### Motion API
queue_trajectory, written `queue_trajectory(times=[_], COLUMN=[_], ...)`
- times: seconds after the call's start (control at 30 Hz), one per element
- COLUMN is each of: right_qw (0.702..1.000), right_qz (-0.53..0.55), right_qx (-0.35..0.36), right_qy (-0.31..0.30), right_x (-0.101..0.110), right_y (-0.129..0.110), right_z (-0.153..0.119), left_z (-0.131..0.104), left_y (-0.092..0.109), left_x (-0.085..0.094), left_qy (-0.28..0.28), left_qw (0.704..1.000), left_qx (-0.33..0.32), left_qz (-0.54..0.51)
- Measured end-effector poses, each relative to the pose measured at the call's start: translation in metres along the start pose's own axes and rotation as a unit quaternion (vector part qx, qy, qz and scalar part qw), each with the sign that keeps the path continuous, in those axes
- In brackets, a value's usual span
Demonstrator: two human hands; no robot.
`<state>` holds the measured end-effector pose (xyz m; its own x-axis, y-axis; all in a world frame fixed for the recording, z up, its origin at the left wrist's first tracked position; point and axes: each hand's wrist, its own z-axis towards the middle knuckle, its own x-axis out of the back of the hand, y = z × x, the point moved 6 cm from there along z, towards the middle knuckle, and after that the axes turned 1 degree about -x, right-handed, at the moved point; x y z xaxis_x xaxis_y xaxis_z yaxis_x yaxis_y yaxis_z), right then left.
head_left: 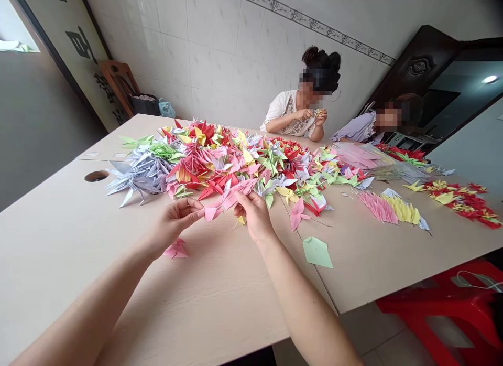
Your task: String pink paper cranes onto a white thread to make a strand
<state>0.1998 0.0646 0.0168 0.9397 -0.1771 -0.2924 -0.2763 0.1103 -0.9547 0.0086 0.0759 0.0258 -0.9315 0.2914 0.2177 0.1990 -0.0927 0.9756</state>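
Between my hands, above the near side of the table, I hold pink folded paper cranes. My left hand pinches the left tip of the pink paper between thumb and fingers. The right end is gripped by my right hand, its thumb on top. Below my right fingers a bit of yellow folded paper shows, partly hidden. Another pink crane lies on the table by my left wrist. To the right of my right hand are a pink crane with a thin string and a green paper sheet.
A large heap of coloured paper cranes spreads across the table. At right lie stacked pink cranes, yellow cranes and red ones. Two people sit across; one handles yellow paper. A red stool stands at right.
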Motion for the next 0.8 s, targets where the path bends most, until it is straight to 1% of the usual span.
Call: queue_trajectory(times=[0.07,0.13,0.3,0.43,0.63,0.73,0.8], right_qw=[1.000,1.000,0.999,0.998,0.993,0.994,0.995], right_qz=[-0.003,-0.006,-0.012,-0.053,-0.102,-0.096,-0.087], right_qx=[0.010,0.022,0.025,0.044,0.049,0.041,0.037], right_qy=[0.007,0.011,0.017,0.012,-0.020,-0.041,-0.042], right_x=[0.000,0.000,0.001,-0.001,-0.009,-0.014,-0.016], right_y=[0.000,-0.001,-0.002,-0.004,-0.001,0.003,0.005], right_z=[0.000,0.000,0.000,-0.002,-0.005,-0.006,-0.006], left_z=[0.001,0.003,0.005,0.002,-0.002,-0.001,-0.002], left_y=[-0.007,-0.011,-0.011,-0.009,-0.011,-0.008,-0.004], left_x=[-0.001,0.000,-0.002,-0.004,-0.005,-0.005,-0.006], left_qy=[-0.017,-0.019,-0.042,-0.037,-0.030,-0.019,-0.010], left_qw=[0.999,0.998,0.997,0.997,0.998,0.999,0.999], left_qx=[0.014,0.016,0.009,0.017,0.026,0.013,0.002], left_qz=[-0.028,-0.055,-0.068,-0.061,-0.041,-0.041,-0.039])
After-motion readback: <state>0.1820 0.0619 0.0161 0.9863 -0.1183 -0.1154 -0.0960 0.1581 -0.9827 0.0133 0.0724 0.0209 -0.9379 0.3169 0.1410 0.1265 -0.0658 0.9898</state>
